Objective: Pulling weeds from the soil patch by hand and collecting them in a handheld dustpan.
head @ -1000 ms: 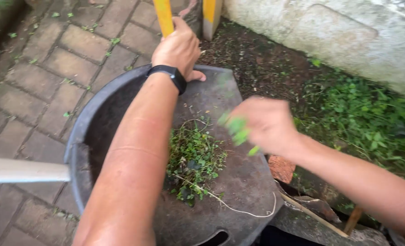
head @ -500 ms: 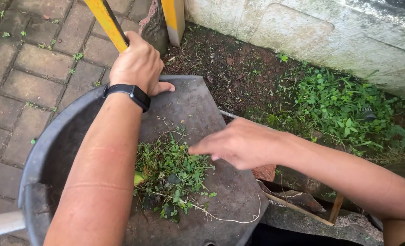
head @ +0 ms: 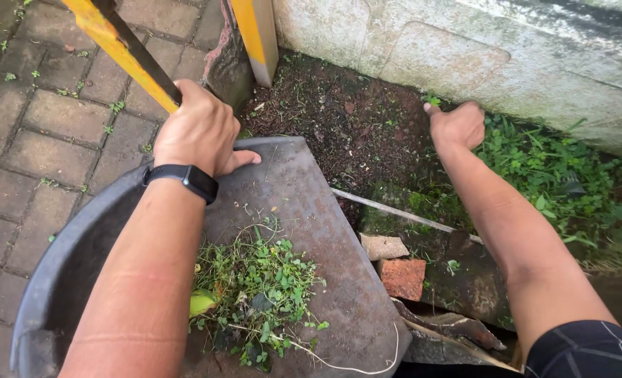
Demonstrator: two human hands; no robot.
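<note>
1. Stone wall (head: 535,63): pale, weathered, running across the top right. Bare dark soil lies at its foot.
2. Brick paving (head: 52,112): grey-brown blocks at the left, with small weeds in the joints.
3. Dustpan (head: 311,210): large, dark grey, scuffed and dirt-stained. Its curved back wall is at the left and its flat front edge points toward the soil. It sits between the paving and the soil bed.
4. Weed patch (head: 535,168): green, small-leaved growth, still rooted along the wall foot at the right.
5. Pulled weeds (head: 255,287): a loose heap of small green leaves, thin stems and pale roots lying inside the dustpan near its lower middle. One long pale root trails toward the pan's lower edge.
6. Yellow handle (head: 122,56): a yellow bar with a dark strip, slanting up to the left from the dustpan's rim.
7. Left hand (head: 199,129): fingers closed around the yellow handle, thumb resting on the dustpan's surface. A black wristband (head: 185,178) is worn at the wrist.
8. Right hand (head: 457,126): extended to the soil at the weed patch edge, well apart from the dustpan. Fingers curled closed at a small green plant; whether they actually grip it cannot be told.
9. Broken brick pieces (head: 398,269): one red, one pale, just beside the dustpan's right edge.
</note>
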